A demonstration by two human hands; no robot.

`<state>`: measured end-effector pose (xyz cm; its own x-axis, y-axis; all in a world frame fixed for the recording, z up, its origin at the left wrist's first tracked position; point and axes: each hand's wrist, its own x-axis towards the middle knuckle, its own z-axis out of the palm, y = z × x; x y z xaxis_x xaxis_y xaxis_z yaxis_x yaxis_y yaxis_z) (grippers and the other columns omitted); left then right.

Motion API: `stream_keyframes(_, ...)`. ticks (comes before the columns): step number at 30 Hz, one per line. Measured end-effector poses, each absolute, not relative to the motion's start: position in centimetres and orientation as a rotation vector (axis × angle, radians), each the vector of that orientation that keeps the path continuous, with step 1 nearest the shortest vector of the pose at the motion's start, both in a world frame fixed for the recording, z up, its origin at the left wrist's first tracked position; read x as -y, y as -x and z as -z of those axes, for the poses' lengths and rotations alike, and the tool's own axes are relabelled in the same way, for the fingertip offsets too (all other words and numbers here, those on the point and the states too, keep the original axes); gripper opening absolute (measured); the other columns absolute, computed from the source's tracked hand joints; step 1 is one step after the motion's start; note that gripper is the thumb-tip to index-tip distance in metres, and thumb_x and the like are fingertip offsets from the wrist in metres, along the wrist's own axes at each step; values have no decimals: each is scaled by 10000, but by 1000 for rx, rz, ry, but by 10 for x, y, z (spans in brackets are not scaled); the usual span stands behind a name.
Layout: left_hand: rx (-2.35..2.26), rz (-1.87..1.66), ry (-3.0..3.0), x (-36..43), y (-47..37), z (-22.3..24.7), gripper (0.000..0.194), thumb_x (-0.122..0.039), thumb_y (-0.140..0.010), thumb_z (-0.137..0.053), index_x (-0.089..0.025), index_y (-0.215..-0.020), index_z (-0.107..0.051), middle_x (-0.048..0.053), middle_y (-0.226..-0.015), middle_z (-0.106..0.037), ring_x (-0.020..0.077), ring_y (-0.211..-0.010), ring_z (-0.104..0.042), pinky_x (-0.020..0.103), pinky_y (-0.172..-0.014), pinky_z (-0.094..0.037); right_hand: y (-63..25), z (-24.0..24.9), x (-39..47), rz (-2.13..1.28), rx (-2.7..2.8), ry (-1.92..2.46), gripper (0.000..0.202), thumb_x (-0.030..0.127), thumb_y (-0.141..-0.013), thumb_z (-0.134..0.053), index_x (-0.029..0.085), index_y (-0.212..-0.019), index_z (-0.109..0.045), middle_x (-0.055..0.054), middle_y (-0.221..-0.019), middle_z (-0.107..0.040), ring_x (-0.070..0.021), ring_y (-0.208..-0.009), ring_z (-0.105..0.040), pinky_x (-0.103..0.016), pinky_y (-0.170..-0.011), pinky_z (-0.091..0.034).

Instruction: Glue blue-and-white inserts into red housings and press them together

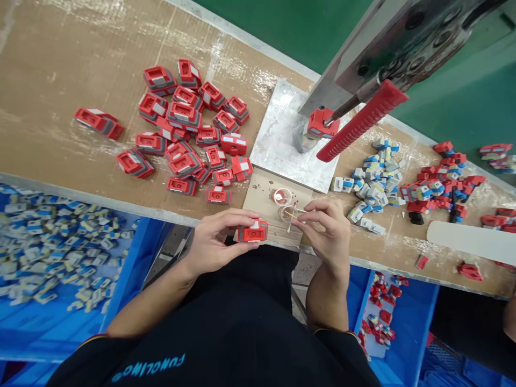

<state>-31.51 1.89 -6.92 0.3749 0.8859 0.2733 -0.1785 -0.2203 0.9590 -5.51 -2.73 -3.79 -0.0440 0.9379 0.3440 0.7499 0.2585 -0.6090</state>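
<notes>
My left hand [217, 234] is closed on a red plastic toy part [253, 231] with a recessed middle, held at the table's near edge. In my right hand [328, 228], thumb and fingers pinch a thin stick that looks like a cotton swab [293, 214], over a small clear cup [285, 214]. Another small cup [281, 196], with something red inside, stands just behind it. Both cups are on a piece of cardboard [262, 188] marked with dark spots.
Several red-and-grey parts [183, 115] lie in a pile at left. A press with a red handle [363, 121] stands on a metal plate [278, 129]. White-and-blue parts [374, 183] and red ones lie right. Blue bins [133, 274] flank me below. Another person's arm [510, 320] shows at far right.
</notes>
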Motion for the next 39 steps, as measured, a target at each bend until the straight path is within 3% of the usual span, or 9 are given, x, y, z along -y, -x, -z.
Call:
stream_keyframes(7,-745,-1091,-1464,-19,321,68,293,-195,-809,-940,-216,-1075,-820,131,-1124,-862,264,-998,-856,325,-838,-726,28,36,60,-497,1813,1601,337,377,-954,-811,301,-1278,-762,-76,-1067,-765,-269,-988,-705,-435,-857,-581)
stream_keyframes(10,-757,-1076,-1460,-20,323,71,308,-149,-817,-920,-226,-1094,-809,110,-1147,-859,249,-1005,-854,325,-864,-727,1,39,79,-260,1438,1740,231,359,-937,-814,260,-1142,-778,-12,-814,-754,-207,-735,-673,-335,-661,-516)
stream_keyframes(13,-733,-1065,-1481,-21,321,73,319,-132,-816,-914,-226,-1099,-801,102,-1157,-857,243,-1020,-851,309,-857,-726,-22,40,80,-97,1293,1849,146,342,-907,-832,243,-1008,-795,23,-702,-724,-171,-614,-603,-314,-610,-466)
stream_keyframes(19,-731,-1052,-1514,-20,316,64,284,-165,-820,-917,-210,-1072,-794,112,-1153,-857,263,-1033,-851,334,-862,-735,-39,37,19,-92,1699,1997,145,306,-931,-769,238,-1056,-796,-41,-834,-770,-253,-813,-663,-418,-815,-550)
stream_keyframes(24,-825,-1032,-1378,-12,314,59,384,-241,-805,-951,-192,-1146,-781,127,-1142,-863,263,-983,-863,319,-837,-740,-47,41,-23,-77,2112,2170,340,246,-872,-795,244,-1212,-777,-124,-1165,-770,-375,-1134,-606,-545,-996,-494)
stream_keyframes(28,-858,-1047,-1302,-8,312,63,394,-355,-793,-969,-153,-1081,-790,200,-1239,-832,296,-1040,-857,332,-850,-735,-42,32,-2,-147,2007,2030,285,290,-923,-755,235,-1202,-778,-143,-1147,-757,-376,-1129,-633,-562,-1007,-518)
stream_keyframes(33,-746,-1112,-1317,-8,305,69,341,-342,-825,-950,-189,-1096,-812,144,-1130,-856,259,-1037,-849,333,-892,-719,18,13,71,-433,1504,1507,462,407,-1045,-642,298,-1494,-648,-109,-1206,-678,-279,-992,-747,-431,-791,-632)
stream_keyframes(37,-665,-1118,-1318,-5,297,70,359,-320,-810,-964,-204,-1115,-814,139,-1139,-843,255,-1058,-836,321,-856,-715,84,13,96,-661,1318,1231,343,382,-1109,-561,293,-1427,-653,-62,-1021,-760,-212,-774,-776,-325,-599,-641)
stream_keyframes(39,-628,-1139,-1295,-1,294,69,354,-258,-827,-949,-225,-1149,-808,132,-1197,-833,244,-1069,-835,303,-844,-716,105,16,94,-684,1228,1191,258,360,-1103,-593,303,-1340,-678,-63,-1063,-791,-202,-793,-789,-300,-597,-647)
